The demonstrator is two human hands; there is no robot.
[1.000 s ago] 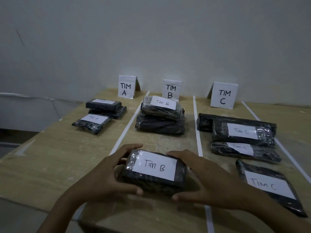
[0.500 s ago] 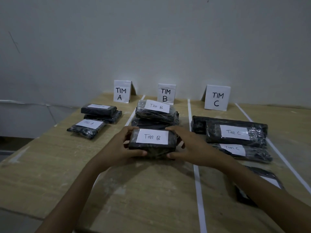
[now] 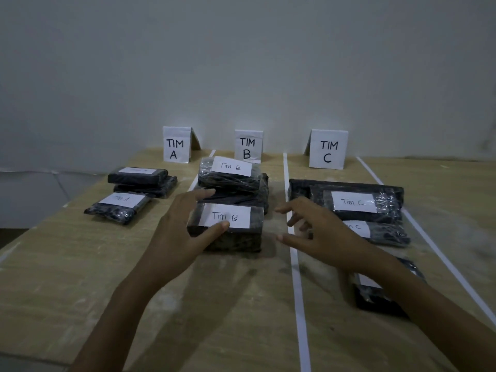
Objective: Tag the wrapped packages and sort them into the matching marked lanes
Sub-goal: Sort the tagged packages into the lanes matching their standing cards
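Note:
A black wrapped package tagged "Tim B" [image 3: 243, 238] lies on the table in the middle lane, just in front of a stack of two other Tim B packages [image 3: 230, 174] and the TIM B sign [image 3: 248, 146]. My left hand [image 3: 182, 232] is at the package's left end, thumb resting on its label and fingers stretched past its far corner. My right hand [image 3: 319, 232] hovers to the right of the package with spread fingers, apart from it, over the white tape line [image 3: 298, 291].
Tim A packages [image 3: 118, 208] lie in the left lane below the TIM A sign [image 3: 175, 145]. Several Tim C packages [image 3: 359, 202] fill the right lane by the TIM C sign [image 3: 328, 150]; one [image 3: 375, 299] lies under my right forearm. The table's edge runs along the left.
Both hands carried the Tim B package forward and set it down before the stack. The right hand has let go and moved off to the right; the left hand's fingers have straightened.

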